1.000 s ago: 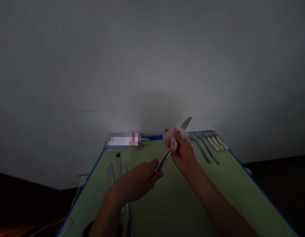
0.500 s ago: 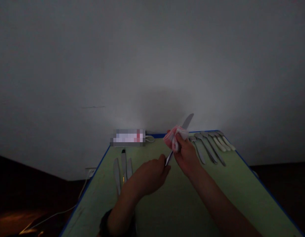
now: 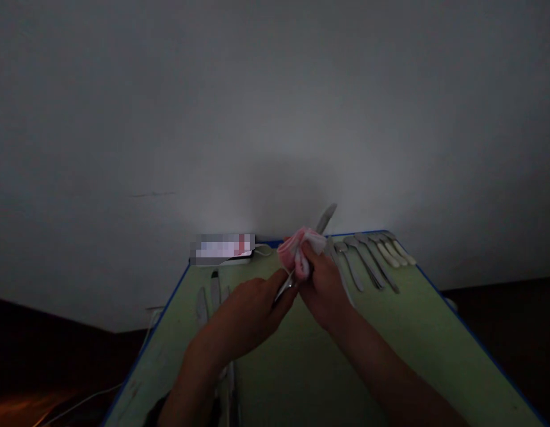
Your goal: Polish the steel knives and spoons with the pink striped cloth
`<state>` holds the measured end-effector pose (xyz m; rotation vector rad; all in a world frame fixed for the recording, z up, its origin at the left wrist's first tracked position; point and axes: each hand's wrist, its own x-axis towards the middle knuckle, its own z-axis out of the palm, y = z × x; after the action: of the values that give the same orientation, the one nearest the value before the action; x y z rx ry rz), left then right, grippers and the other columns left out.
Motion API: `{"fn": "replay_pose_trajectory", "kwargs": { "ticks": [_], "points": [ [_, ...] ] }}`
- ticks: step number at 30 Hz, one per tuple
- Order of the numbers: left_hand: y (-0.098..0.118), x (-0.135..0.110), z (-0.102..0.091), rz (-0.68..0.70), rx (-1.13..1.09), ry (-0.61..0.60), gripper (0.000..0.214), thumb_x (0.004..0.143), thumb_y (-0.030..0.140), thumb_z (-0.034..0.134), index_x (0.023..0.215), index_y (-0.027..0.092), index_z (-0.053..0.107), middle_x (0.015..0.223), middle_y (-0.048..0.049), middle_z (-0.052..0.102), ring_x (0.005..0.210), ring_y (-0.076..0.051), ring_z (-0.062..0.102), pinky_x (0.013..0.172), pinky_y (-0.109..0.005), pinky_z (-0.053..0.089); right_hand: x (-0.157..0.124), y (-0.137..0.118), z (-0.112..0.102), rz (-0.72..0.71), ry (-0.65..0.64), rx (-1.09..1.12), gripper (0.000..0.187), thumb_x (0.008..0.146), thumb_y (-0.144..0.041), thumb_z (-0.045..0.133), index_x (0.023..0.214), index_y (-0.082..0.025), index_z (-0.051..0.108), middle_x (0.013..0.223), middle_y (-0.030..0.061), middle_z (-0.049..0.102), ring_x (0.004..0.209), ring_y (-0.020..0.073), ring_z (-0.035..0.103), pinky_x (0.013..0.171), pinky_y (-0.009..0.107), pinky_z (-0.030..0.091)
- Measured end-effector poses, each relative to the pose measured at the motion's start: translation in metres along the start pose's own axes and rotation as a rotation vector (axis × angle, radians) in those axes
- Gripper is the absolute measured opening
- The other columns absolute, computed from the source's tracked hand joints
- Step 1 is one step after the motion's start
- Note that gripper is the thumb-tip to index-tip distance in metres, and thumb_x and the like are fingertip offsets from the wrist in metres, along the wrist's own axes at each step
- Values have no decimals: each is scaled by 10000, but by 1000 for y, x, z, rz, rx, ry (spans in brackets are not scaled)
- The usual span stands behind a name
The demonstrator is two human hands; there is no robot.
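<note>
A table knife [image 3: 327, 217] is held up at a slant above the table, its blade tip pointing away to the upper right. My left hand [image 3: 263, 302] is closed around its handle. My right hand [image 3: 321, 283] grips a folded pink and white cloth [image 3: 301, 248], which is wrapped around the knife where blade and handle meet, hiding that part. Beneath and beside my left forearm lie several more knives [image 3: 215, 290], partly covered by the arm. To the right of my right hand is a row of spoons and other cutlery [image 3: 366, 261].
The green table [image 3: 310, 362] has a blue edge and stands against a grey wall [image 3: 275, 107]. At its back left lies a phone-like device [image 3: 223, 249] with a lit, blurred screen and a pale loop. A white cable [image 3: 92, 396] hangs at the left.
My right hand and the cloth have moved slightly left and closer to my left hand. Less of the handle shows between them. The whole view has shifted a little.
</note>
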<state>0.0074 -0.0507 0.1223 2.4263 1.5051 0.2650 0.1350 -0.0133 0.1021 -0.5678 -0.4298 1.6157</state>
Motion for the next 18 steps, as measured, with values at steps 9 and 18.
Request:
{"fn": "replay_pose_trajectory", "kwargs": {
  "ticks": [9, 18],
  "points": [
    [-13, -23, -28, -16, -166, -60, 290, 948, 421, 326, 948, 216, 532, 760, 9, 601, 700, -152, 572, 628, -265, 380, 18, -45, -12, -77, -23, 356, 293, 867, -437, 483, 799, -188, 623, 732, -16, 638, 663, 58, 598, 581, 145, 493],
    [-5, -15, -25, 3, -222, 114, 384, 947, 402, 301, 723, 186, 527, 556, 43, 506, 503, -108, 493, 506, -238, 321, 15, -25, -12, -169, 83, 265, 261, 861, -402, 515, 805, -178, 637, 740, -13, 662, 687, 55, 610, 664, 148, 490]
  ]
}}
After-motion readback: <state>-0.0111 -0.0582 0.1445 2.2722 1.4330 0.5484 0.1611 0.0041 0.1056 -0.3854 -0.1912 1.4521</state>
